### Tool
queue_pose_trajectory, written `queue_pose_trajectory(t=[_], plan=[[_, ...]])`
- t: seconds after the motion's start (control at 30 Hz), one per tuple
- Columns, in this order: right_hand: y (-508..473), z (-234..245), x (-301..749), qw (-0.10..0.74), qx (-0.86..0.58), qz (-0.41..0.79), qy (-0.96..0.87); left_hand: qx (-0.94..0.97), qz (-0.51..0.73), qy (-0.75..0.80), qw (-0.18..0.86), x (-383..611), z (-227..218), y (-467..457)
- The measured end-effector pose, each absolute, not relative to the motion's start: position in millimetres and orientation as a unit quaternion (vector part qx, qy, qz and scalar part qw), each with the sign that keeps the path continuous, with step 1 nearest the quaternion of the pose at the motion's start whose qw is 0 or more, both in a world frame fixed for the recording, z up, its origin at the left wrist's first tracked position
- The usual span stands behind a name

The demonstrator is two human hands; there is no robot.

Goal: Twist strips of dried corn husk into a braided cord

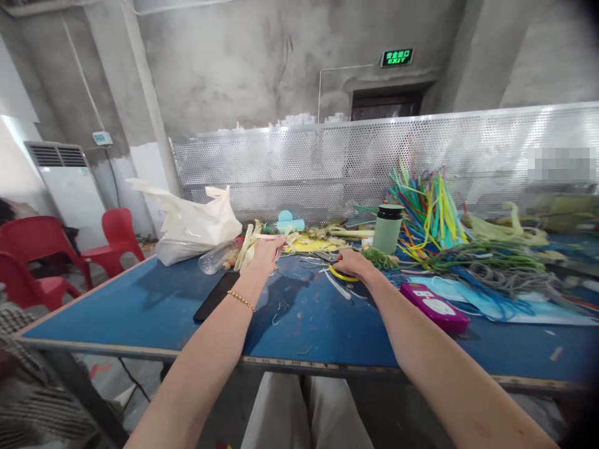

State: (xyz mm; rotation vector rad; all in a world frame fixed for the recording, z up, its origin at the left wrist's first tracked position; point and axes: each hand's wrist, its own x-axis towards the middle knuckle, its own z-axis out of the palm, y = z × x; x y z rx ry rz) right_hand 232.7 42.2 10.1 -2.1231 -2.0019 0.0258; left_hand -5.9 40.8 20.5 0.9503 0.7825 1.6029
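Note:
My left hand (pixel 267 251) reaches to the pile at the table's middle, fingers drawn together on pale yellow strips (pixel 246 248); the exact grip is partly hidden. To its right, my right hand (pixel 352 264) is closed on scissors (pixel 345 275) with a yellow handle, their metal blades pointing left at table height. White strip scraps lie just below them. A green lidded tumbler (pixel 387 231) stands beyond my right hand, with a bunch of green strands (pixel 380 258) at its foot.
A black tablet-like slab (pixel 216 298) lies by my left forearm. A white plastic bag (pixel 199 221) and clear bottle (pixel 213 259) stand left. Colourful strands (pixel 435 215), a purple case (pixel 434 307) and grey cords (pixel 503 277) lie right. Perforated metal screen (pixel 266 168) behind.

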Motion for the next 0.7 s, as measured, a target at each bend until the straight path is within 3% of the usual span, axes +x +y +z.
queue_pose_trajectory(t=[0.2,0.3,0.47,0.57,0.7], plan=[[31,21,227,0.069,-0.756,-0.031,-0.65,0.436,0.655,0.336,0.517,-2,19,37],[26,30,220,0.183,-0.697,-0.075,-0.689,0.447,0.642,0.353,0.513,4,14,38],[25,30,196,0.433,-0.504,0.239,-0.708,0.506,0.6,0.356,0.507,15,4,36],[27,23,183,0.483,-0.468,0.304,-0.675,0.522,0.589,0.332,0.52,19,3,31],[30,18,176,0.523,-0.444,0.293,-0.666,0.517,0.568,0.334,0.546,22,4,28]])
